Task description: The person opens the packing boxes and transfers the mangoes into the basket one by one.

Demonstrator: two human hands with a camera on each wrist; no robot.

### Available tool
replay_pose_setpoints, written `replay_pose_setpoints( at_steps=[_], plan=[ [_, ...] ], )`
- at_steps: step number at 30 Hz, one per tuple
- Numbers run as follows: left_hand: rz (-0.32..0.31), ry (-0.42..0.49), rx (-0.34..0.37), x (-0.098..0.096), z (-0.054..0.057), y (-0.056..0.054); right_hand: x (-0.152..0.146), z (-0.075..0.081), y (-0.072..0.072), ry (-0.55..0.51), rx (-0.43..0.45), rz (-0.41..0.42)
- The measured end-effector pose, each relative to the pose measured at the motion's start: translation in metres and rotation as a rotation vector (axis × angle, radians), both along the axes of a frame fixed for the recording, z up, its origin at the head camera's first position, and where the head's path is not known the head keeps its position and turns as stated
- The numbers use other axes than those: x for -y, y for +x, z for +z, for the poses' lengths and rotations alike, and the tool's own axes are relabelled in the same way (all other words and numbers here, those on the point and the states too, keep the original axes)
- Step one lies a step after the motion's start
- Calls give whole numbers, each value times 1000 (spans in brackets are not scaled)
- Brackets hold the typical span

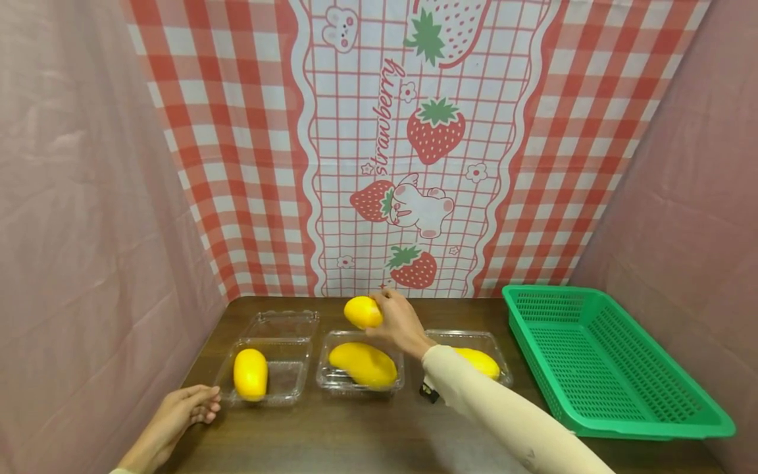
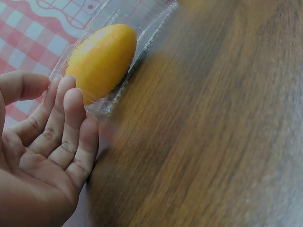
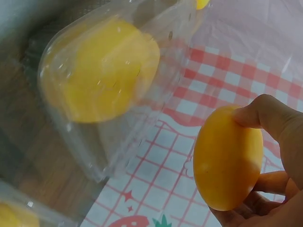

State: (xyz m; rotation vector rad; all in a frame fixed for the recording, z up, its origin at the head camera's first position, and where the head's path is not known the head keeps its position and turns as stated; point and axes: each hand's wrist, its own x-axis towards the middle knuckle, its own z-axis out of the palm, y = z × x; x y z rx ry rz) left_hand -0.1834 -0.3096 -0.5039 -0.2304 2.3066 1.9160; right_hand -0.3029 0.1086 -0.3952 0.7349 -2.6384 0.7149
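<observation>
My right hand (image 1: pixel 399 322) grips a yellow mango (image 3: pixel 227 158), held up above the back of the table, thumb on one side and fingers round the other. On the left stands a clear plastic clamshell box (image 1: pixel 287 382) with its lid (image 1: pixel 284 326) open towards the back. One mango (image 1: pixel 251 375) lies in its left half, and the right half shows bare. My left hand (image 1: pixel 183 411) is at the box's left front corner, thumb and index fingertip pinching its edge (image 2: pixel 57 71). Its other fingers are only slightly bent.
A middle clear box (image 1: pixel 320 378) holds a large mango (image 1: pixel 364 364). Partly behind my right forearm, another clear box (image 1: pixel 500 349) holds a mango (image 1: pixel 481 362). A green slotted basket (image 1: pixel 547 398) stands on the right of the brown table (image 1: pixel 355 434). A checked strawberry cloth (image 1: pixel 367 263) hangs behind.
</observation>
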Motion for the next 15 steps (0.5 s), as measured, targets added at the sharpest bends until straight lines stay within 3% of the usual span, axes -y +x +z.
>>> replay_pose_setpoints(
  at_steps=[5,15],
  plan=[
    [13,7,2,-1,0,-1,-14,2,-1,-5,-18,-27],
    [41,0,16,-3,1,0,-50,4,-1,-48,28,-110]
  ],
)
